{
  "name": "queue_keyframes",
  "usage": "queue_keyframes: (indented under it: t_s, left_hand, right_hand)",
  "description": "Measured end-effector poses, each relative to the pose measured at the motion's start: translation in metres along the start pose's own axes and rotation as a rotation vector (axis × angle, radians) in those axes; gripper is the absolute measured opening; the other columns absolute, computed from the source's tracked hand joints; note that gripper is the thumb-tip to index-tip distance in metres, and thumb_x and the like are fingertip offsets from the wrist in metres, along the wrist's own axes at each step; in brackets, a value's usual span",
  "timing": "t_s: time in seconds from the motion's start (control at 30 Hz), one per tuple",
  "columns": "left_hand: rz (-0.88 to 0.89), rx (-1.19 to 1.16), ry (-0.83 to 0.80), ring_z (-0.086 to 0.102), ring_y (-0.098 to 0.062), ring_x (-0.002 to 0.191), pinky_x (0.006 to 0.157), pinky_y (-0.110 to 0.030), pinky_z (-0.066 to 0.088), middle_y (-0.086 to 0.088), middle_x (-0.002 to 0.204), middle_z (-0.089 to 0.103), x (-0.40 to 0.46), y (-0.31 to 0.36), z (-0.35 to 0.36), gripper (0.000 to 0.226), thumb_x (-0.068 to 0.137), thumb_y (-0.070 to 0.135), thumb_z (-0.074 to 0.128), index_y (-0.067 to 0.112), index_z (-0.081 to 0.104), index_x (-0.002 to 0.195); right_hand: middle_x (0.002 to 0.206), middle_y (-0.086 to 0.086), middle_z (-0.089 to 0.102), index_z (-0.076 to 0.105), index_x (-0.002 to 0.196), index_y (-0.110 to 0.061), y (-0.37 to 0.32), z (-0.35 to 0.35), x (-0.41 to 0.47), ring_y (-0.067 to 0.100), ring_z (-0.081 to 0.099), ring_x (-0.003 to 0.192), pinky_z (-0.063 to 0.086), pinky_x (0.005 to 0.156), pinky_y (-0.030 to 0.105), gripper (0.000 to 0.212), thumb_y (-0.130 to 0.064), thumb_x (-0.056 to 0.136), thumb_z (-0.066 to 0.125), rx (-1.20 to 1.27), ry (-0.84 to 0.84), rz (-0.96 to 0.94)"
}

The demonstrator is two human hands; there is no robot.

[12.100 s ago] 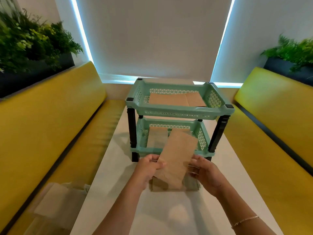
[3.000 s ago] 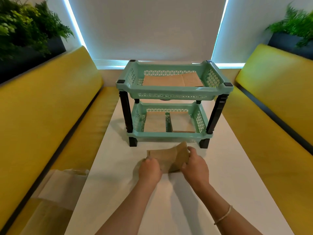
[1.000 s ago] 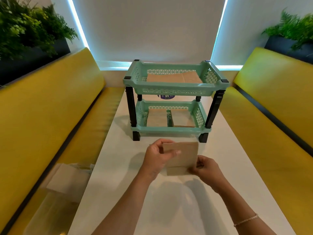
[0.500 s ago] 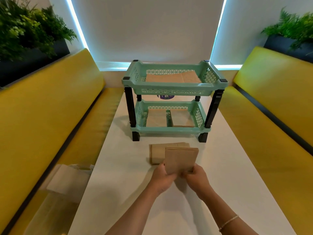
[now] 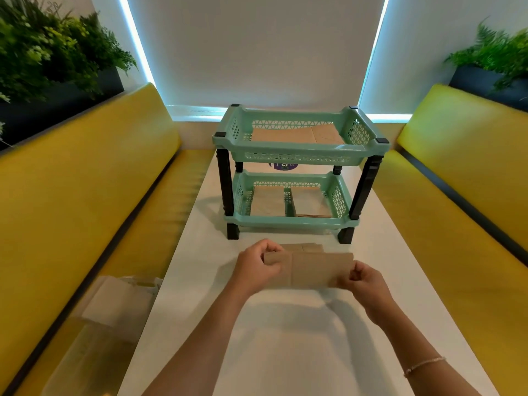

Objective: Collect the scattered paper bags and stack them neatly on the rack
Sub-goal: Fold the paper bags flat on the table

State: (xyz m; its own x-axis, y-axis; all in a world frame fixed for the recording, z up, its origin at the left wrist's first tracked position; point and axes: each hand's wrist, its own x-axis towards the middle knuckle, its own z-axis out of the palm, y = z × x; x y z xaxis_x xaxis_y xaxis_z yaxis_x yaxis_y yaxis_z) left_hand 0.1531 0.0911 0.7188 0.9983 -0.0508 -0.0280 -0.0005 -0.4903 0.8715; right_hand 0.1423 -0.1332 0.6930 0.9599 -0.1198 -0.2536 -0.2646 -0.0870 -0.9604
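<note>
I hold a flat brown paper bag (image 5: 314,270) lengthwise above the white table. My left hand (image 5: 257,267) pinches its left end and my right hand (image 5: 365,281) pinches its right end. Another brown bag (image 5: 303,247) lies on the table just behind it, mostly hidden. Beyond stands a two-tier mint green rack (image 5: 297,155) with black legs. Brown bags lie flat in its top tray (image 5: 297,135), and two piles sit side by side in its bottom tray (image 5: 291,202).
The white table (image 5: 285,338) runs between two yellow benches, one on the left (image 5: 85,195) and one on the right (image 5: 463,181). A clear plastic bin (image 5: 108,315) with pale paper sits on the left bench seat. Planters line the walls behind both benches.
The bag I hold has been turned from upright to lengthwise and spread out. My hands have moved apart to its two ends.
</note>
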Motion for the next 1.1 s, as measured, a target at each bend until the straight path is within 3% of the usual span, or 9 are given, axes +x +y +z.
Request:
queue_keyframes:
  t_s: [0.17, 0.37, 0.5, 0.6, 0.7, 0.77, 0.87, 1.0, 1.1]
  left_hand:
    - [-0.028, 0.077, -0.069, 0.050, -0.004, 0.068, 0.060, -0.015, 0.046, 0.004, 0.115, 0.057, -0.008, -0.022, 0.028, 0.030, 0.090, 0.010, 0.055, 0.032, 0.054, 0.110]
    - [0.112, 0.347, 0.002, 0.052, -0.009, 0.105, 0.090, -0.020, 0.042, 0.006, 0.113, 0.059, -0.002, -0.016, 0.021, 0.026, 0.088, 0.015, 0.057, 0.023, 0.062, 0.112]
    - [-0.044, 0.306, -0.068, 0.058, -0.012, 0.087, 0.071, -0.021, 0.049, 0.005, 0.097, 0.062, 0.012, -0.007, 0.005, 0.020, 0.086, 0.013, 0.056, 0.023, 0.063, 0.101]
    - [-0.234, -0.023, -0.127, 0.061, -0.014, 0.083, 0.066, -0.023, 0.049, 0.000, 0.092, 0.066, 0.025, -0.001, -0.004, 0.014, 0.083, 0.007, 0.064, 0.019, 0.062, 0.089]
    - [-0.375, -0.386, -0.115, 0.062, -0.016, 0.078, 0.067, -0.028, 0.050, -0.005, 0.089, 0.067, 0.041, 0.007, -0.009, 0.014, 0.083, 0.001, 0.065, 0.014, 0.061, 0.087]
    - [-0.425, -0.470, -0.039, 0.062, -0.017, 0.076, 0.065, -0.028, 0.052, -0.005, 0.088, 0.066, 0.057, 0.012, -0.010, 0.013, 0.084, 0.001, 0.063, 0.013, 0.060, 0.086]
    - [-0.436, -0.430, 0.094, 0.064, -0.019, 0.081, 0.066, -0.030, 0.057, -0.008, 0.094, 0.067, 0.084, 0.014, -0.011, 0.014, 0.084, 0.002, 0.064, 0.015, 0.062, 0.082]
    - [-0.390, -0.243, 0.254, 0.066, -0.023, 0.080, 0.069, -0.036, 0.058, -0.009, 0.088, 0.069, 0.121, 0.022, -0.017, 0.012, 0.083, 0.012, 0.068, 0.015, 0.063, 0.073]
    - [-0.372, 0.039, 0.303, 0.054, -0.014, 0.069, 0.053, -0.018, 0.041, -0.001, 0.075, 0.058, 0.142, 0.030, -0.023, 0.013, 0.088, 0.018, 0.060, 0.010, 0.059, 0.077]
  right_hand:
    - [0.085, 0.006, 0.071, 0.065, 0.080, -0.024, 0.033, 0.010, 0.003, 0.026, 0.066, 0.084, 0.056, 0.079, 0.042, 0.034, 0.008, 0.074, 0.061, -0.282, 0.051, 0.039]
    - [0.093, 0.003, 0.068, 0.066, 0.093, -0.018, 0.018, 0.008, 0.006, 0.023, 0.063, 0.091, 0.051, 0.079, 0.032, 0.028, 0.006, 0.079, 0.064, -0.279, -0.023, 0.018]
    - [0.084, 0.010, 0.066, 0.062, 0.085, -0.004, -0.009, 0.009, 0.013, 0.029, 0.061, 0.083, 0.053, 0.072, 0.035, 0.016, 0.008, 0.075, 0.068, -0.007, -0.043, -0.004]
    - [0.092, 0.012, 0.063, 0.058, 0.097, -0.005, -0.030, 0.017, 0.024, 0.027, 0.060, 0.086, 0.053, 0.070, 0.033, 0.025, 0.005, 0.076, 0.068, 0.199, -0.053, 0.009]
    - [0.087, 0.012, 0.064, 0.053, 0.114, -0.009, -0.048, 0.033, 0.038, 0.025, 0.063, 0.083, 0.052, 0.068, 0.031, 0.044, 0.008, 0.076, 0.068, 0.223, -0.112, 0.024]
    - [0.084, 0.010, 0.064, 0.050, 0.119, -0.009, -0.059, 0.046, 0.051, 0.025, 0.063, 0.080, 0.053, 0.068, 0.033, 0.048, 0.011, 0.078, 0.065, 0.197, -0.114, 0.033]
    - [0.080, 0.003, 0.065, 0.050, 0.124, -0.011, -0.074, 0.064, 0.077, 0.019, 0.063, 0.078, 0.052, 0.070, 0.032, 0.048, 0.010, 0.082, 0.060, 0.060, -0.058, -0.013]
    - [0.086, -0.001, 0.067, 0.061, 0.110, -0.014, -0.104, 0.087, 0.116, 0.018, 0.064, 0.087, 0.055, 0.083, 0.037, 0.032, 0.003, 0.082, 0.060, -0.187, -0.062, -0.040]
    - [0.088, 0.002, 0.066, 0.064, 0.101, -0.012, -0.120, 0.099, 0.140, 0.019, 0.063, 0.085, 0.056, 0.073, 0.029, 0.022, -0.001, 0.082, 0.062, -0.396, -0.058, -0.071]
